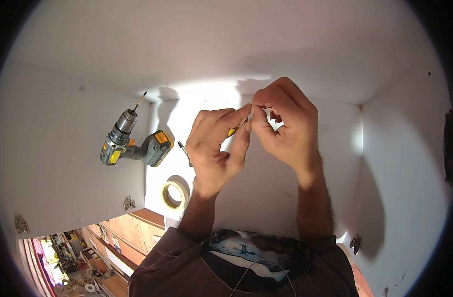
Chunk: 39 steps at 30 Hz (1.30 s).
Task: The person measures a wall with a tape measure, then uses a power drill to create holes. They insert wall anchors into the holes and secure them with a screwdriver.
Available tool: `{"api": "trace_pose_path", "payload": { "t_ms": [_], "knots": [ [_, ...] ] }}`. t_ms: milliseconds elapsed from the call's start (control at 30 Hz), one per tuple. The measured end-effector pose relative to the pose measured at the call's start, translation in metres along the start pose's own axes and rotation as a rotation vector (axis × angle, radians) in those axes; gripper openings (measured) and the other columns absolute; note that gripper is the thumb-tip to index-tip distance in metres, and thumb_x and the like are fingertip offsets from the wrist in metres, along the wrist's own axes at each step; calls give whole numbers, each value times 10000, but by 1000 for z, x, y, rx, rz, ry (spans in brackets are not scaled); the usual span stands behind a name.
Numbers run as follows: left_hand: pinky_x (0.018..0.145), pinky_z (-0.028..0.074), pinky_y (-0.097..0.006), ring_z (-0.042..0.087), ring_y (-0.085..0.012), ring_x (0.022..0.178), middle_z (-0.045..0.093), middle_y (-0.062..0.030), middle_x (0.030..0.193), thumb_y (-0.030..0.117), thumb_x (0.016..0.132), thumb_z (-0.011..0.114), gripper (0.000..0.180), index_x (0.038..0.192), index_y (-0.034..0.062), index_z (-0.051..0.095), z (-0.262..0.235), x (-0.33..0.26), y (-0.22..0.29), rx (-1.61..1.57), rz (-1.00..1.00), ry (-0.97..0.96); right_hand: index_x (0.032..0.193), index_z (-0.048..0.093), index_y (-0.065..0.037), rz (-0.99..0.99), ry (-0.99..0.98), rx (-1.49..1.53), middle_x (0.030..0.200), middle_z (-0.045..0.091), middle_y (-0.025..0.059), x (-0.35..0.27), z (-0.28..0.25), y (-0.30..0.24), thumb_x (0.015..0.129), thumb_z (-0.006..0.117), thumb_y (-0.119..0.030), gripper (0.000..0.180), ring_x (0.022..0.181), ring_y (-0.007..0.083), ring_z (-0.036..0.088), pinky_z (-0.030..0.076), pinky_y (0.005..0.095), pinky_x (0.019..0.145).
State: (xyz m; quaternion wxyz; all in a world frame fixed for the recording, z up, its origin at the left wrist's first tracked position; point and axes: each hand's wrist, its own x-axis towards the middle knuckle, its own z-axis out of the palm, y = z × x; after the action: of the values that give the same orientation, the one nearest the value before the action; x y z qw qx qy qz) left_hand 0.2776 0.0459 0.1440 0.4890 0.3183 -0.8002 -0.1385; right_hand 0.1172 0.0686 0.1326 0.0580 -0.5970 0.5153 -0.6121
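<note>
My left hand [214, 141] is closed, thumb and fingertips pinched together in the middle of the view. A small piece with a yellow end [231, 132] shows between its fingers; most of it is hidden, so its kind is unclear. Right beside it, my right hand [288, 123] is also closed in a pinch, fingertips meeting those of the left. A thin pale strip [250, 120] is held between the two sets of fingertips. Left of my left hand are a roll of masking tape [165, 194] and a dark pen [185, 153].
White panels surround me like a cabinet's inside. A grey and yellow cordless drill [118, 138] lies at the left, its bit pointing up. Metal hinges [129, 203] sit on the left panel, another hinge [355, 244] at the right. A cluttered room [83, 257] shows at lower left.
</note>
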Motion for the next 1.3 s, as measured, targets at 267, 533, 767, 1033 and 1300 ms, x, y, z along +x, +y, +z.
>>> {"api": "trace_pose_path", "payload": {
  "t_ms": [267,533,767,1033,1300],
  "knots": [
    [743,527,-277,659,-145,782,746,-79,897,42,896,811,152,1044,13,795,5,-5,-5,-252,-263,61,902,684,-77,129,-115,125,843,635,43,2,-10,-3,890,741,-17,84,677,186,659,512,310,579],
    [773,484,-244,609,-93,822,694,-16,896,138,984,770,177,1081,5,706,-6,-4,-12,-904,-636,-96,916,700,-58,146,-335,382,833,629,39,6,-25,-3,930,737,-31,48,712,136,638,475,286,612],
    [781,481,-250,602,-103,823,662,-5,874,155,1006,741,176,1105,20,688,-1,-10,-17,-1290,-854,-226,906,692,-40,205,-356,504,810,633,38,4,-23,-1,925,740,-23,54,700,136,642,483,282,583],
    [758,551,-278,715,-146,840,767,-90,898,13,874,837,101,942,1,763,6,-11,-9,-221,-180,45,890,687,-62,127,-114,38,802,641,63,-2,-11,-3,855,763,-32,89,665,203,648,509,320,577],
    [771,520,-256,664,-120,812,743,-78,951,63,934,801,117,1015,-11,761,6,-2,2,-215,-261,77,930,717,-75,113,-175,86,815,658,67,2,-20,-8,878,754,-36,75,666,236,649,505,346,593]
  ]
}}
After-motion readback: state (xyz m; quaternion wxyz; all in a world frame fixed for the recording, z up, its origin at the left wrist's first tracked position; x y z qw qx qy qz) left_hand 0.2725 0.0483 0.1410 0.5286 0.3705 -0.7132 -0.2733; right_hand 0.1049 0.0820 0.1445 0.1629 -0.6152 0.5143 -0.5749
